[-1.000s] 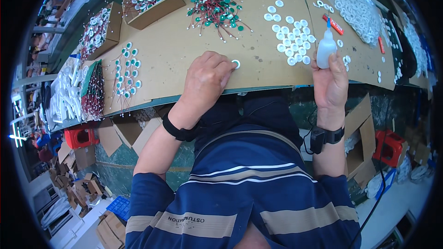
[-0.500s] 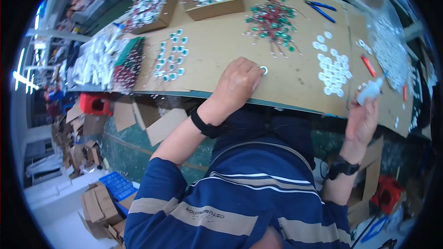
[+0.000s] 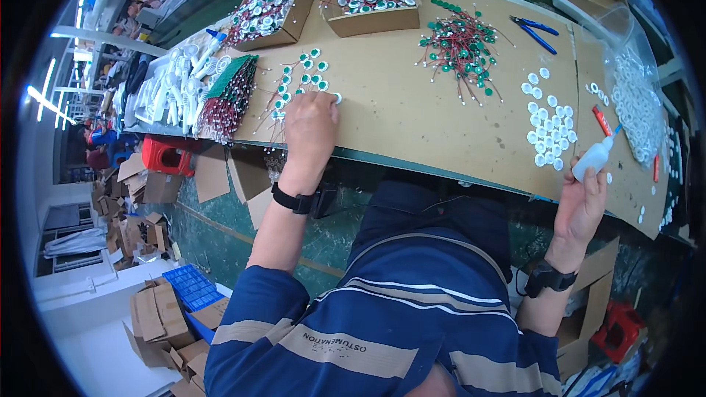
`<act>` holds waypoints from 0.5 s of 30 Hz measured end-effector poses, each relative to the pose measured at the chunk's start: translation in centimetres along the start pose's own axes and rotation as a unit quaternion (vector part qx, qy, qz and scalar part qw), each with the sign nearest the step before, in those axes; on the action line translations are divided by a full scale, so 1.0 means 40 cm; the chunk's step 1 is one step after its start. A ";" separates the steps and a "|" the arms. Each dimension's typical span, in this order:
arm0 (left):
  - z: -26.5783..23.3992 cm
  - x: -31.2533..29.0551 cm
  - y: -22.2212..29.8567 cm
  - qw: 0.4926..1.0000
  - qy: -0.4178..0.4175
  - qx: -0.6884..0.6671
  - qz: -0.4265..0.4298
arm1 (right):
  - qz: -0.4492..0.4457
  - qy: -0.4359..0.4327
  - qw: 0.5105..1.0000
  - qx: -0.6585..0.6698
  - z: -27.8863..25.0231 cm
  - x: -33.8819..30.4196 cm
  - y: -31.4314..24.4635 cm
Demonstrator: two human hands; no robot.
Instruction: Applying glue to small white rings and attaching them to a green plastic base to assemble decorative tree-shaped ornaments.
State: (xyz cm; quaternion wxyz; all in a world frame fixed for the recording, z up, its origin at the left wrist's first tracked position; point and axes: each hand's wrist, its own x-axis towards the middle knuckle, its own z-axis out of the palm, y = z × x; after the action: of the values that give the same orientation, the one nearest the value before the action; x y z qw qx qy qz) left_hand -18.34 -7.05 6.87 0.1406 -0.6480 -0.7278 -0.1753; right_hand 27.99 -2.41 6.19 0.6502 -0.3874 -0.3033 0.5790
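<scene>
In the head view, pinches with the left hand [image 3: 310, 132] a small white disc [image 3: 337, 98] at its edge, between thumb and bent fingers. Has this disc on the table [image 3: 397, 117] or just above it, cannot tell which, right beside a group of green-faced discs [image 3: 322, 66] with thin wires. Grips with the right hand [image 3: 579, 213] a white bottle [image 3: 593, 161], fingers wrapped around its lower part. Tilts the bottle over the front edge of the table, with its blue tip pointing up and to the right, near a red tube [image 3: 601, 120]. Wears a black band on each wrist. Has to the left of the bottle a cluster of round white caps [image 3: 540, 132], and farther back blue pliers [image 3: 543, 28] with handles spread apart. Has near the middle back a heap of green discs with tangled red wires [image 3: 467, 48]. Has beyond the left hand two brown boxes filled with wired discs, and farther left many white plastic parts [image 3: 176, 81]. Has at the right end a clear bag [image 3: 636, 106] full of white rings
</scene>
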 end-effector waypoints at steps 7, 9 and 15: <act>-0.013 -0.005 -0.021 0.998 -0.009 0.049 -0.027 | 0.004 -0.003 1.000 -0.003 0.000 0.001 0.022; -0.016 -0.004 -0.025 0.998 -0.007 0.061 -0.021 | 0.005 -0.005 1.000 -0.006 0.002 0.002 0.025; -0.010 0.002 -0.032 0.999 -0.007 0.053 -0.010 | 0.007 0.000 1.000 -0.011 0.005 0.004 0.026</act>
State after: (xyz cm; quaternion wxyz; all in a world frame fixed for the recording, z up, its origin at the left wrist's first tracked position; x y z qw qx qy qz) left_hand -19.65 -7.27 7.17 0.1683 -0.6337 -0.7432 -0.1337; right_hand 27.29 -2.20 5.40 0.6414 -0.3968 -0.3071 0.5804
